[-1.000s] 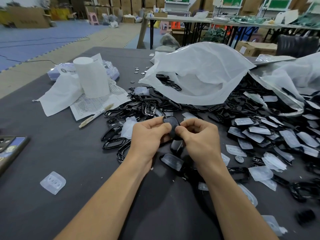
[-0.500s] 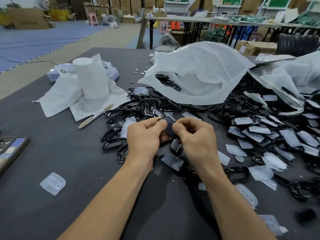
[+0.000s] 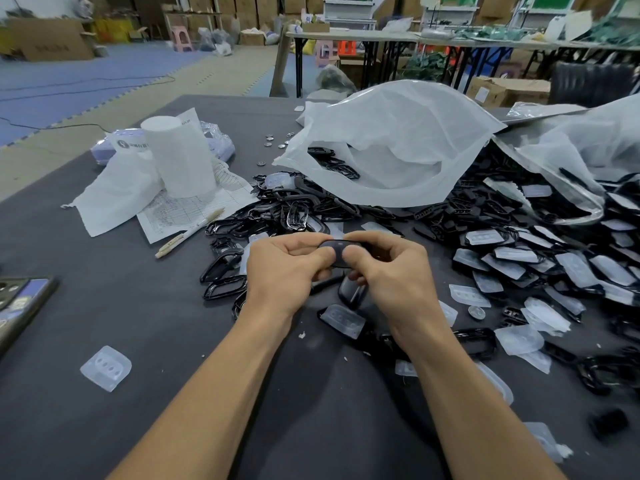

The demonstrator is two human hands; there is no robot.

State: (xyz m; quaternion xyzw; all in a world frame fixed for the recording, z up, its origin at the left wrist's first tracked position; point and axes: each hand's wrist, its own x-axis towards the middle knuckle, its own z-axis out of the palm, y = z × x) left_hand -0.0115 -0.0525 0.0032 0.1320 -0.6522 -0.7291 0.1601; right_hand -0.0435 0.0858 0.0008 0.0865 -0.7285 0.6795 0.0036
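My left hand (image 3: 287,271) and my right hand (image 3: 391,271) together hold a small black oval plastic shell (image 3: 341,247) just above the dark table (image 3: 104,341). Both thumbs press on its near face and the fingers curl behind it. Below the hands lie another black shell (image 3: 351,292) and a translucent rubber button pad (image 3: 343,320). A heap of black plastic frames (image 3: 287,213) sits just beyond my hands. A large pile of black shells fitted with clear pads (image 3: 554,258) spreads to the right.
An open white plastic bag (image 3: 391,147) lies behind the heaps, a second clear bag (image 3: 588,147) at far right. A white roll (image 3: 178,157) stands on printed paper, with a pen (image 3: 188,233) beside it. A phone (image 3: 20,303) sits at the left edge. One loose pad (image 3: 105,367) lies near left.
The black shell has been turned from upright to lying flat between my hands, and both thumbs now press on it. My hands stayed in about the same place.
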